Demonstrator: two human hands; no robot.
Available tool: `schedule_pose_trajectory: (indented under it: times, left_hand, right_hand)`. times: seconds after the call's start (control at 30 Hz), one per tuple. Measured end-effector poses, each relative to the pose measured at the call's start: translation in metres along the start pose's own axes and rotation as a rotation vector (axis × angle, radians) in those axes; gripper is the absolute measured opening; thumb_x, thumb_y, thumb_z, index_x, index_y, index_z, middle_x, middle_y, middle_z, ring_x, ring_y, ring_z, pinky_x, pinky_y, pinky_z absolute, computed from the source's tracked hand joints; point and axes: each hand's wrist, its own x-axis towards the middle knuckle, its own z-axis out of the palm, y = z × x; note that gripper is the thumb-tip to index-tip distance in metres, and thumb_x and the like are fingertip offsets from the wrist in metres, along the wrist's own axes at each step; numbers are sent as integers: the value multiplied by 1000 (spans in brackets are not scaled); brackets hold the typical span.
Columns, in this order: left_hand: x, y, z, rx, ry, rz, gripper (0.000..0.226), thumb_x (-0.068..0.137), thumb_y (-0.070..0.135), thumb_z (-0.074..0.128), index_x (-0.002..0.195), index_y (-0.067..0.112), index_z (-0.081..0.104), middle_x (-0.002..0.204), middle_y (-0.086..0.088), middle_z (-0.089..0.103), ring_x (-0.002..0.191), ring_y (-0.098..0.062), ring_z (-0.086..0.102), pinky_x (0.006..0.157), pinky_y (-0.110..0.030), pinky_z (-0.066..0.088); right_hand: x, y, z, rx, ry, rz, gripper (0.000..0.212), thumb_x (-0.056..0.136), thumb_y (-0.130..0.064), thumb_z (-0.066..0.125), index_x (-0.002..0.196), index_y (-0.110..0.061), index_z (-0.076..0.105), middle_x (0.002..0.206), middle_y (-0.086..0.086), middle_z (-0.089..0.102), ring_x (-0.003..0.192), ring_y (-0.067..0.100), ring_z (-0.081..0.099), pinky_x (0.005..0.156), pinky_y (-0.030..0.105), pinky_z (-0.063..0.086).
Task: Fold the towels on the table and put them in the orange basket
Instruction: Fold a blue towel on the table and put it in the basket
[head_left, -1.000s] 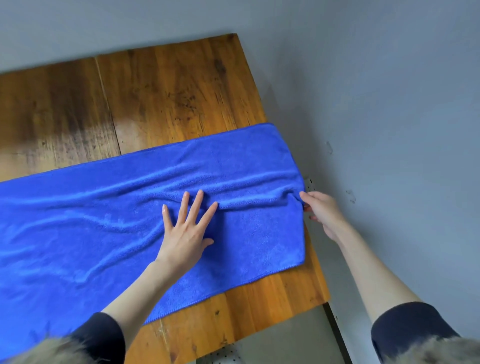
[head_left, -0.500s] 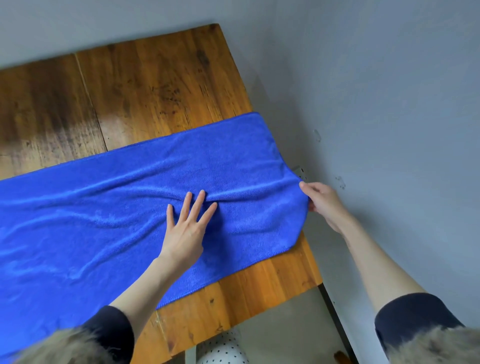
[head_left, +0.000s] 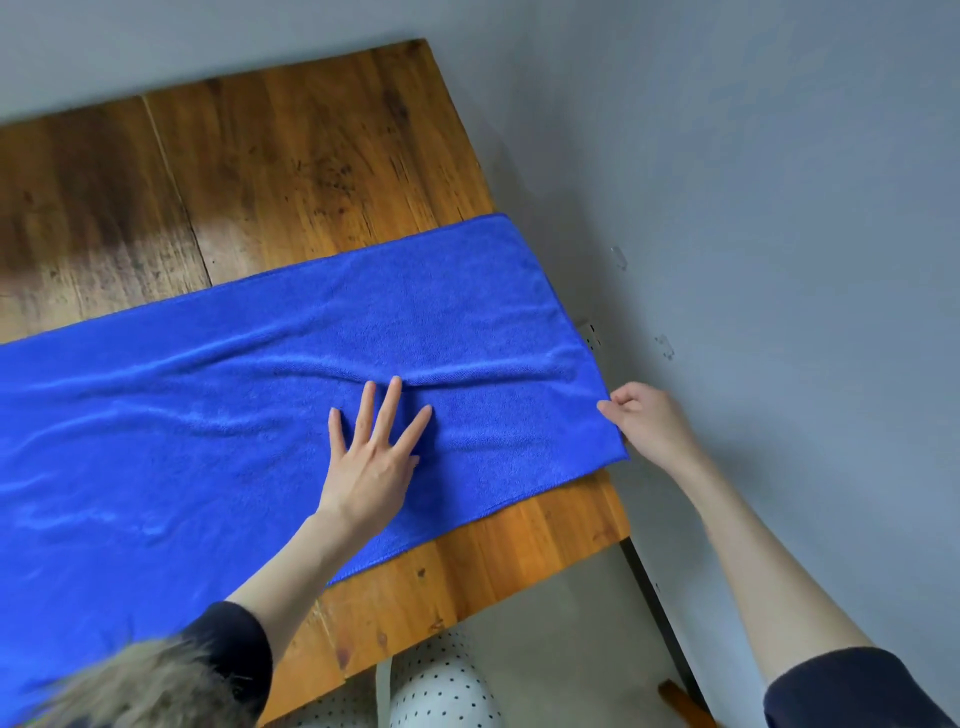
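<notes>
Blue towel (head_left: 218, 415) lies spread flat across the wooden table (head_left: 311, 171), its short end reaching the table's three o'clock edge by the grey wall (head_left: 779, 208). Left hand (head_left: 374, 457) is flat on the cloth, fingers straight and splayed, pressing just below a long crease. Right hand (head_left: 649, 426), at three o'clock, curls its fingers and pinches the towel's end edge.

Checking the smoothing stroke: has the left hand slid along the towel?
No. The left hand stays flat beside the same towel ridge, fingers spread.
</notes>
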Motion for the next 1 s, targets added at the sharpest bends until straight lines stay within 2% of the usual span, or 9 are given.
schedule_pose_trajectory:
  times: [0.07, 0.17, 0.33, 0.5, 0.67, 0.73, 0.83, 0.93, 1.0]
  left_hand:
    - [-7, 5, -2, -42, 42, 23, 53, 85, 19, 65, 136, 16, 49, 152, -21, 22, 139, -47, 18, 100, -69, 23]
    - [-17, 14, 2, -180, 136, 73, 40, 84, 16, 68, 122, 10, 61, 145, -22, 37, 135, -48, 28, 103, -60, 31]
    - [-22, 40, -2, -806, 80, -86, 30, 91, 30, 59, 117, 15, 63, 116, 4, 58, 118, -17, 43, 95, -18, 33]
    - [-7, 56, -6, -1187, -108, -324, 43, 83, 39, 66, 121, 18, 59, 112, 9, 61, 101, -11, 54, 85, -19, 40]
    - [9, 56, -10, -1120, -31, -465, 31, 88, 22, 63, 117, 12, 62, 89, 4, 58, 88, -12, 54, 72, -14, 36]
    - [13, 54, -11, -1109, -28, -450, 26, 89, 17, 61, 114, 10, 64, 88, 3, 60, 85, -11, 54, 68, -11, 36]
    - [15, 47, -10, -1092, -33, -444, 18, 89, 16, 61, 104, 10, 67, 82, 7, 60, 78, -9, 54, 60, -10, 37]
    - [12, 39, -8, -1109, -31, -432, 9, 88, 18, 62, 91, 10, 66, 72, 10, 57, 69, -6, 52, 56, -5, 37]
    - [10, 32, -7, -1127, -42, -425, 9, 89, 20, 62, 82, 15, 62, 69, 10, 56, 64, -2, 50, 54, -4, 35]
  right_hand:
    - [-11, -11, 8, 73, -18, -1, 19, 86, -20, 62, 68, -20, 57, 71, 4, 65, 71, 23, 62, 74, 39, 54]
    - [-29, -30, 24, 89, -61, -22, 15, 84, -21, 65, 69, -19, 61, 73, 1, 66, 70, 20, 65, 70, 36, 57]
    - [-43, -64, 59, 274, -182, -3, 16, 87, -14, 62, 71, -15, 64, 73, 3, 68, 60, 10, 68, 57, 22, 56]
    - [-36, -77, 73, 125, -286, -38, 14, 87, -18, 60, 77, -19, 70, 68, -6, 64, 62, 5, 57, 61, 17, 44]
    - [-10, -85, 61, 132, -46, -35, 29, 91, -28, 53, 79, -6, 68, 66, -3, 64, 58, 15, 55, 65, 28, 45]
    - [8, -94, 51, 90, 148, -64, 33, 93, -29, 50, 83, -1, 63, 78, 7, 68, 68, 22, 59, 70, 31, 47]
    - [43, -110, 39, 9, 347, -103, 24, 94, -32, 48, 94, -10, 58, 103, 8, 65, 91, 25, 57, 75, 28, 39]
    - [78, -128, 35, -128, 316, -149, 34, 94, -36, 45, 109, -7, 56, 119, 13, 57, 112, 31, 50, 92, 37, 40]
    - [96, -144, 37, -231, 283, -164, 38, 95, -38, 42, 106, -5, 57, 115, 17, 56, 115, 32, 48, 94, 40, 39]
